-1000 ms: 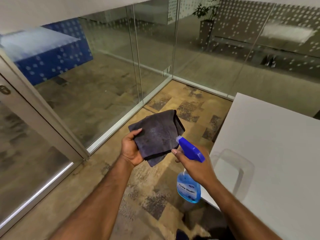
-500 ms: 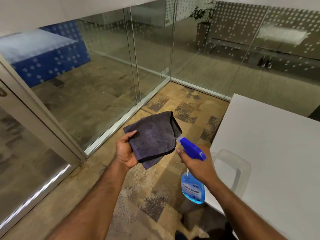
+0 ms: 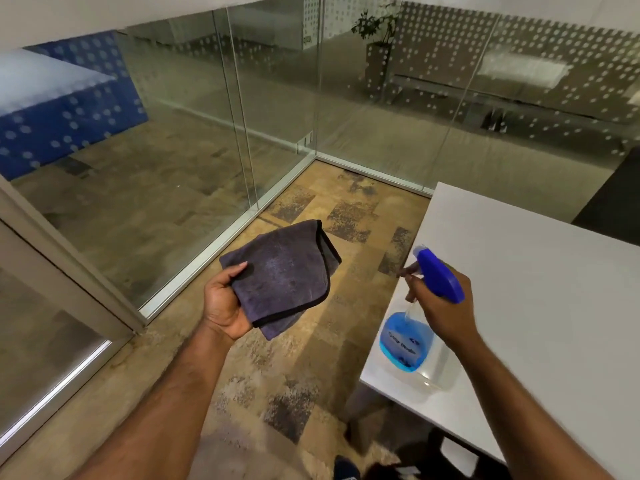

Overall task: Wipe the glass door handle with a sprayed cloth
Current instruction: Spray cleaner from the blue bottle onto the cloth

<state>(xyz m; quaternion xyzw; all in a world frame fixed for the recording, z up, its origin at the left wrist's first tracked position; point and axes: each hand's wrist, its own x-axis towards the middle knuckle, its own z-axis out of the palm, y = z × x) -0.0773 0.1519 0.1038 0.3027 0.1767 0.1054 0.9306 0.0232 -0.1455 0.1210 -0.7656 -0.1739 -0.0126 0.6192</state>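
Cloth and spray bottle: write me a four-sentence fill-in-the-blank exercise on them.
1. The left hand holds a folded dark ____.
2. The right hand grips a spray bottle whose trigger head is ____ in colour.
3. The bottle hangs over the corner of a white ____.
4. The nozzle points toward the ____.

Missing words: cloth; blue; table; cloth

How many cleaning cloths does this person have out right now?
1. A folded dark cloth is held in the left hand. The right hand holds only a spray bottle. Others may lie outside the view.
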